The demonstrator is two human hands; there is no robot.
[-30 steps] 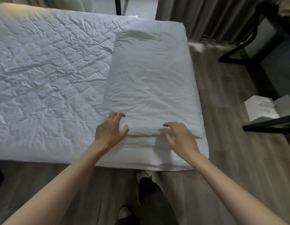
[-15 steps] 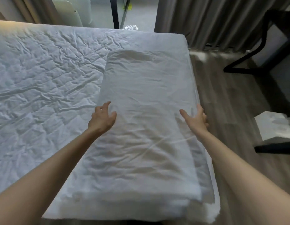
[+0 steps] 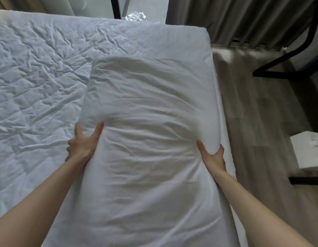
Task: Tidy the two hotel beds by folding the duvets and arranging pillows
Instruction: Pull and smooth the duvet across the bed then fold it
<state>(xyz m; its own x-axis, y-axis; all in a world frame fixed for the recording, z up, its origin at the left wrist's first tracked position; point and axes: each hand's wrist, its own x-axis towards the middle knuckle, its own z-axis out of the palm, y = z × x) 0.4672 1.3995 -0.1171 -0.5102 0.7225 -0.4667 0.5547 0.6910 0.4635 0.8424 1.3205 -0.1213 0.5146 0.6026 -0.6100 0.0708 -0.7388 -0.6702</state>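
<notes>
A folded white duvet [image 3: 147, 132] lies lengthwise along the right side of the bed [image 3: 39, 82], which has a wrinkled white quilted sheet. My left hand [image 3: 83, 143] grips the duvet's left edge, thumb on top and fingers tucked under the fold. At the right edge my right hand [image 3: 211, 155] grips the same way, thumb on top and fingers curled round the side. Where both hands squeeze, the duvet bulges and creases. No pillows are in view.
Wooden floor [image 3: 258, 122] runs along the bed's right side. A black metal furniture frame [image 3: 286, 57] stands at the far right, with a white box [image 3: 307, 150] beside it. Grey curtains [image 3: 243, 18] hang behind the bed, and a crumpled silver object [image 3: 136, 16] lies past its far edge.
Both hands moved from the duvet's near end up along its sides and now grip the edges. The camera has moved in closer over the duvet.
</notes>
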